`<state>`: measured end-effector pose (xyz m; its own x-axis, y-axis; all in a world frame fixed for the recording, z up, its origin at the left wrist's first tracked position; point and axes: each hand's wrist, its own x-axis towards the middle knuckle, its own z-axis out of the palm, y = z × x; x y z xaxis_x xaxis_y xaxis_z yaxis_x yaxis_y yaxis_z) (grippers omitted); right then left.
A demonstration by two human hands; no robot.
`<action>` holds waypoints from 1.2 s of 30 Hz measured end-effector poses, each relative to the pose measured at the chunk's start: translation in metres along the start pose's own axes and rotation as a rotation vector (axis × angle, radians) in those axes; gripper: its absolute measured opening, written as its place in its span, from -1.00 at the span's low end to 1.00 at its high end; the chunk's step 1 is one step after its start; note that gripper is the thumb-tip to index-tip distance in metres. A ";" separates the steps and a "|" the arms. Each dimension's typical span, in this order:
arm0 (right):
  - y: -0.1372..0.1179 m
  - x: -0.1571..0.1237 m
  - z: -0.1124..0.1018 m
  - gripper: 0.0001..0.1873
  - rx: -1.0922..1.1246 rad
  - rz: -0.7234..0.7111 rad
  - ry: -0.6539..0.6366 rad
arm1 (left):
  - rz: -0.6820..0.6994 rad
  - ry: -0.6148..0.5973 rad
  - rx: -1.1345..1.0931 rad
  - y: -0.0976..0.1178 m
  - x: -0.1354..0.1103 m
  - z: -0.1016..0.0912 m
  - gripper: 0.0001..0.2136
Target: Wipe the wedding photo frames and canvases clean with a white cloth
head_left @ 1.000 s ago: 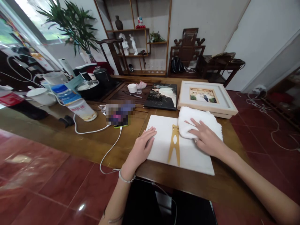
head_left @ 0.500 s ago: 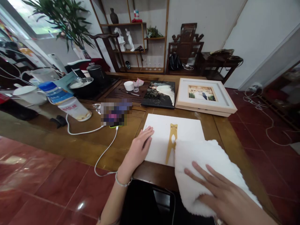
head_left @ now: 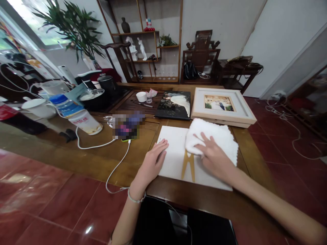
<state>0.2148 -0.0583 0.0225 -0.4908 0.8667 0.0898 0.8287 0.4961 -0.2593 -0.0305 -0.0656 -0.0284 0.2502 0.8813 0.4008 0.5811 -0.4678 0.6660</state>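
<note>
A white board (head_left: 171, 163) lies flat on the table near its front edge. On it is a flat gold two-legged piece (head_left: 188, 168) like a frame stand; its upper end is covered. My left hand (head_left: 154, 158) rests open on the board's left edge, fingers stretched out. Over the board's upper right, my right hand (head_left: 213, 154) presses a fluffy white towel (head_left: 222, 136), its fingers partly spread and the cloth bunched near the thumb. The towel overhangs the board's right side.
Behind the board lie a dark picture panel (head_left: 165, 105) and a pale picture frame (head_left: 247, 114). To the left are a phone (head_left: 129, 127) on a white cable (head_left: 117, 163), a plastic bottle (head_left: 84, 119) and a dark pot (head_left: 88, 102). The table's front edge (head_left: 178, 195) is close.
My right hand has slid the towel away from me and left, across the upper board. More of the gold piece's legs show, while its top is covered. My left hand stays put.
</note>
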 end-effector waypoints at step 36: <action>-0.064 -0.025 0.001 -0.45 0.057 -0.244 -0.224 | -0.027 -0.015 0.006 0.004 0.000 -0.001 -0.69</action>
<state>0.1736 -0.1115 0.0356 -0.7250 0.6864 -0.0562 0.6662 0.6783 -0.3101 -0.0291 -0.0674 -0.0249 0.2461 0.8944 0.3734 0.5924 -0.4437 0.6724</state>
